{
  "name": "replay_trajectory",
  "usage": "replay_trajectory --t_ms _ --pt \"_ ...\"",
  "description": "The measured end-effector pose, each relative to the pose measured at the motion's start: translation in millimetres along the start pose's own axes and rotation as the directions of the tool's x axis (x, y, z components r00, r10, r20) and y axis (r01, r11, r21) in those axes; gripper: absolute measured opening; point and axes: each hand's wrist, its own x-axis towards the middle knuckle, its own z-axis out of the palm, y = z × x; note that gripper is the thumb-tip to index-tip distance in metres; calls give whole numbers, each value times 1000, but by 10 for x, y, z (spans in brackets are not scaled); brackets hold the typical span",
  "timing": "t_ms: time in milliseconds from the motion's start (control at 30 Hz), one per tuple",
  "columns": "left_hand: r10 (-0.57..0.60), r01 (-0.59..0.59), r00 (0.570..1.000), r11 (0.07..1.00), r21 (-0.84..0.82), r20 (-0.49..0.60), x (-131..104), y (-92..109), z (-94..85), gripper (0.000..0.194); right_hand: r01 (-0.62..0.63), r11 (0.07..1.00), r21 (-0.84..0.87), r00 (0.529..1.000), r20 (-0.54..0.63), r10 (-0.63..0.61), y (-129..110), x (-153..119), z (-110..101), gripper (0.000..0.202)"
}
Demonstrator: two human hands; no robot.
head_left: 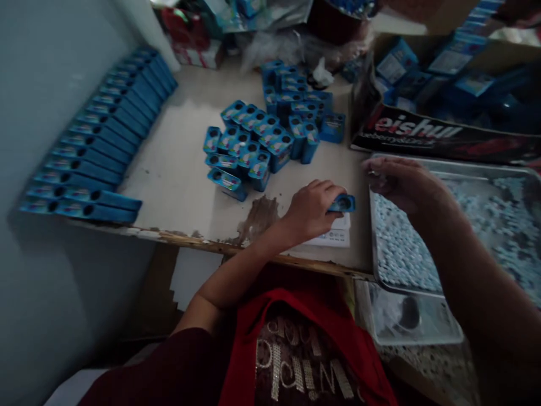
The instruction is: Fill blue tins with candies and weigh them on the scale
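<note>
My left hand (pixel 311 207) is wrapped around a small blue box (pixel 343 203) near the table's front edge. The end of this box with a dark round opening points up and to the right. Under the same hand lies a white printed box or card (pixel 336 237), partly covered. To the right, my right hand (pixel 397 179) hovers over the left rim of a metal tray (pixel 374 248). Its fingertips are pinched together; what they hold, if anything, is too blurred to name. Small pale-blue and white pieces (pixel 401 256) are spread across the tray.
Several similar blue boxes (pixel 253 138) stand grouped mid-table, and a long row of them (pixel 114 124) runs along the left wall. A black printed carton (pixel 406 132) holding blue packs stands behind the tray. A clear plastic container (pixel 418 321) sits below the tray.
</note>
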Motion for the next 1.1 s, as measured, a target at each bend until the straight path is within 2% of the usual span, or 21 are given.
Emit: replay_trajectory --t_ms 67,133,200,233,267,300,333,367,400,433,500,567,633,700,800,867,933,967,1033,1100 --pt "-27 31 997 998 48 -76 -302 -60 -487 37 -36 998 -45 993 113 41 61 119 262 33" --pt "-115 137 973 986 96 -202 -689 -253 -1145 37 8 991 -136 959 282 31 118 172 675 40" --pt "-226 299 910 939 171 -346 -1051 -586 -1877 43 206 931 -302 906 419 -64 148 186 1173 38" --pt "-285 390 871 897 209 -400 -1195 -795 -2231 46 349 838 -420 872 472 -127 146 196 1431 35" --pt "-344 481 821 847 228 -455 -1309 -1018 -2559 48 494 679 -543 826 536 -173 130 218 1680 32" --pt "-390 547 778 806 226 -492 -1394 -1246 -2847 54 613 460 -642 773 608 -182 100 257 1912 34" --pt "-423 581 755 786 211 -500 -1455 -1465 -3090 63 693 216 -688 719 678 -151 57 313 2121 39" --pt "-445 591 752 782 197 -486 -1500 -1666 -3284 70 742 -3 -670 667 740 -90 6 384 2304 46" --pt "-462 583 769 790 189 -442 -1537 -1844 -3431 75 773 -165 -612 618 786 -19 -50 467 2458 52" --pt "-483 573 791 799 180 -375 -1571 -1996 -3537 77 802 -262 -537 567 822 50 -106 553 2584 57" --pt "-534 565 822 808 166 -200 -1649 -2231 -3654 76 851 -323 -414 472 872 125 -202 715 2769 58" --pt "-593 591 804 788 172 -46 -1740 -2400 -3702 74 882 -327 -340 405 900 159 -263 830 2891 53" --pt "-635 616 771 761 204 42 -1837 -2526 -3729 72 894 -330 -303 379 904 197 -289 892 2980 45" --pt "-653 619 754 744 253 75 -1936 -2609 -3750 66 899 -340 -277 367 900 236 -292 913 3055 40" --pt "-611 555 789 755 348 67 -2081 -2635 -3720 61 893 -385 -232 369 867 334 -295 870 3132 31" --pt "-557 490 829 767 415 52 -2176 -2585 -3616 67 878 -414 -241 407 832 377 -324 759 3107 25" --pt "-501 434 865 766 475 16 -2279 -2506 -3449 74 846 -422 -327 485 800 354 -388 561 2978 24" --pt "-469 415 883 758 503 -22 -2336 -2471 -3359 73 815 -421 -398 545 773 325 -432 436 2876 26" --pt "-393 426 901 735 527 -181 -2453 -2457 -3210 67 712 -407 -572 691 673 262 -528 166 2614 27" --pt "-344 461 885 750 476 -314 -2547 -2550 -3137 63 554 -376 -742 831 517 206 -608 -84 2303 27"
